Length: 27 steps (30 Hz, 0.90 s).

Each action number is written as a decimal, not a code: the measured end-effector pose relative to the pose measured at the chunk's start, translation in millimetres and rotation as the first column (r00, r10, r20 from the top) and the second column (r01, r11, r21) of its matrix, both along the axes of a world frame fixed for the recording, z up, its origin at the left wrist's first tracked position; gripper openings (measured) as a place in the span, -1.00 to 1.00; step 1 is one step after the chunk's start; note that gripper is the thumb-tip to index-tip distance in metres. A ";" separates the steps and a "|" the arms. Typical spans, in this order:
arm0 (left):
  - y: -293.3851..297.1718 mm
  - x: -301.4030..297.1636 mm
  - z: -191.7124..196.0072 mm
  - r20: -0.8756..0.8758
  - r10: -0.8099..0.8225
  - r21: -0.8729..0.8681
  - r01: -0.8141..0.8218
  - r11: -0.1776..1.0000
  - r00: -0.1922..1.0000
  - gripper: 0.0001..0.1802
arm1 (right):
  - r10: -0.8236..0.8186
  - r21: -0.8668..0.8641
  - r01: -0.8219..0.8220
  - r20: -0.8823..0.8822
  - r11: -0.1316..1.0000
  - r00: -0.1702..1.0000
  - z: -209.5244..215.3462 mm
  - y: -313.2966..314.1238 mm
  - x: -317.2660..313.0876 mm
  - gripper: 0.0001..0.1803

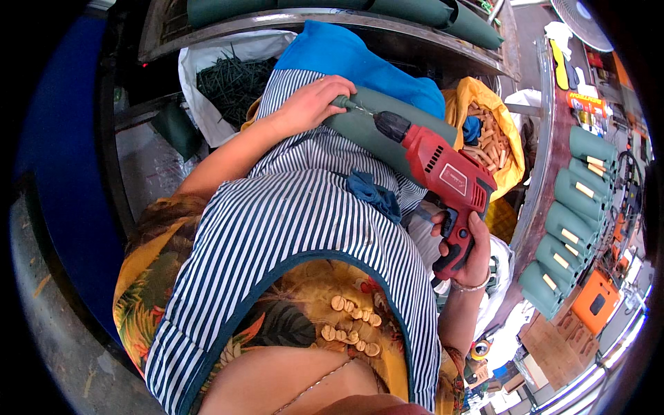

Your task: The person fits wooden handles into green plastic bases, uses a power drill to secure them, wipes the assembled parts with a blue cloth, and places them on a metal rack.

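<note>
The right hand (470, 252) is wrapped tight around the handle of a red drill (443, 173), whose bit touches a green padded piece (387, 135) lying across the striped apron (297, 228). At ten o'clock from the drill, the left hand (311, 104) presses the piece's end, fingers curled over it.

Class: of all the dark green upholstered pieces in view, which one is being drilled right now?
The green piece lying across the person's lap, steadied by the left hand, meets the red drill; the row at right lies untouched.

Red drill (448, 176) on green piece (387, 131)

Drill slants up-left, its bit tip touching the long dark-green piece lying across the lap.
</note>
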State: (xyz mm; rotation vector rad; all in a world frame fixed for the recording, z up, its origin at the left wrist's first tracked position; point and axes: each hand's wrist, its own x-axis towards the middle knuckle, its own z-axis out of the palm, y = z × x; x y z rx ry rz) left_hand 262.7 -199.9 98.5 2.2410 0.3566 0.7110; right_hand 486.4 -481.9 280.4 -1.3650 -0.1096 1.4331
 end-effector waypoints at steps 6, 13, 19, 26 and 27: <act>-1.0 -1.0 -1.7 -0.043 -0.003 -0.011 0.003 1.000 0.999 -0.64 | 0.013 -0.062 -0.015 -0.038 0.998 0.999 5.8 7.9 1.4 -0.41; -7.6 -0.2 -5.3 -0.040 0.018 0.025 -0.017 1.000 0.999 -0.66 | 0.053 -0.089 -0.077 -0.241 0.993 0.969 -1.7 10.2 23.7 -0.44; -7.9 -1.1 -9.7 -0.040 0.041 -0.008 -0.041 0.999 0.998 -0.56 | 0.035 -0.150 -0.071 -0.229 0.986 0.973 3.0 22.5 21.7 -0.47; -12.9 7.2 -6.9 -0.059 0.051 -0.031 -0.053 0.998 0.997 -0.55 | 0.015 -0.175 -0.061 -0.254 0.983 0.967 6.7 25.0 33.4 -0.50; -12.8 7.9 -7.4 -0.060 0.052 -0.029 -0.054 0.998 0.997 -0.55 | 0.021 -0.179 -0.067 -0.245 0.982 0.969 6.5 25.5 33.8 -0.50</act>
